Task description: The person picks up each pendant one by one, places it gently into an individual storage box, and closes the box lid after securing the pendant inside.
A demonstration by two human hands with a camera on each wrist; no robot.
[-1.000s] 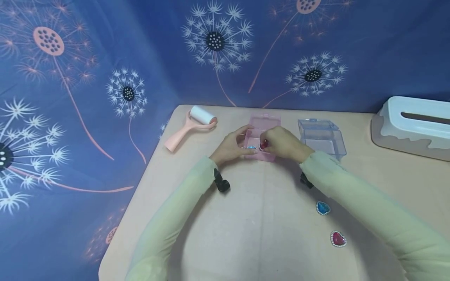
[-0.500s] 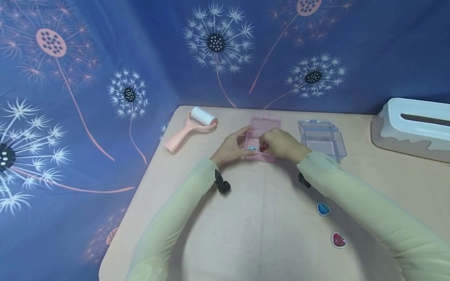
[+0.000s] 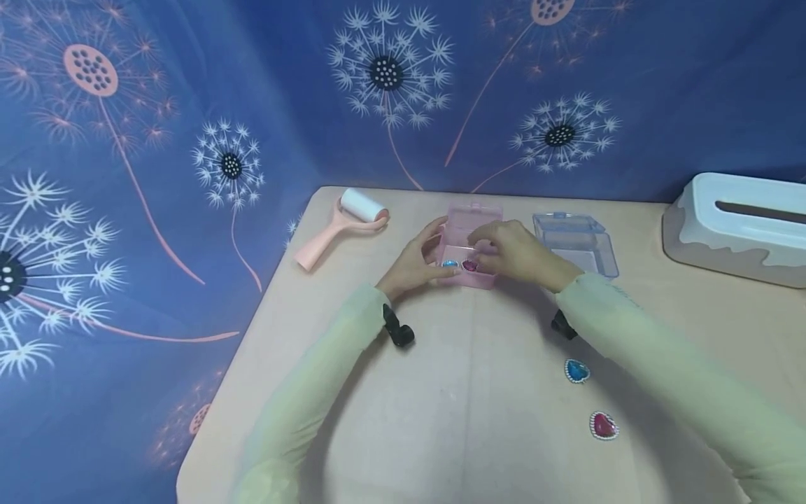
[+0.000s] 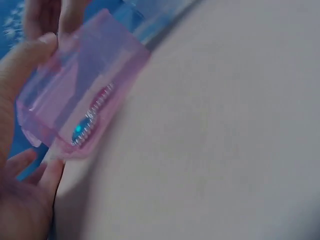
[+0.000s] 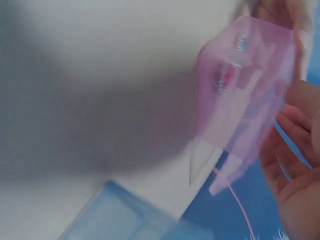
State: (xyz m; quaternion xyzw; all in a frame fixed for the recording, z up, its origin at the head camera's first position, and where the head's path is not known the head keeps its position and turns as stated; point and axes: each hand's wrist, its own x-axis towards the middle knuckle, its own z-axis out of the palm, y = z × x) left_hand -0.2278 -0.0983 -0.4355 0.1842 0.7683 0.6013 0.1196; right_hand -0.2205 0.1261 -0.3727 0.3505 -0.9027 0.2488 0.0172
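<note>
A clear pink plastic box stands with its lid raised in the head view. My left hand holds the box at its left side, thumb toward the front and fingers toward the back. Inside, a blue gem and a red gem, both edged with small beads, lie side by side; the left wrist view shows the blue gem nearer the left hand. Over the box's right side hovers my right hand, fingers parted from the thumb and holding nothing.
A clear bluish box stands lid up on the right. A blue heart gem and a red heart gem lie by the right forearm. A lint roller is back left; a tissue box is far right.
My right hand has let go of the red gem, which now lies in the pink box beside the blue one. The hand has opened and drawn back slightly to the right.
</note>
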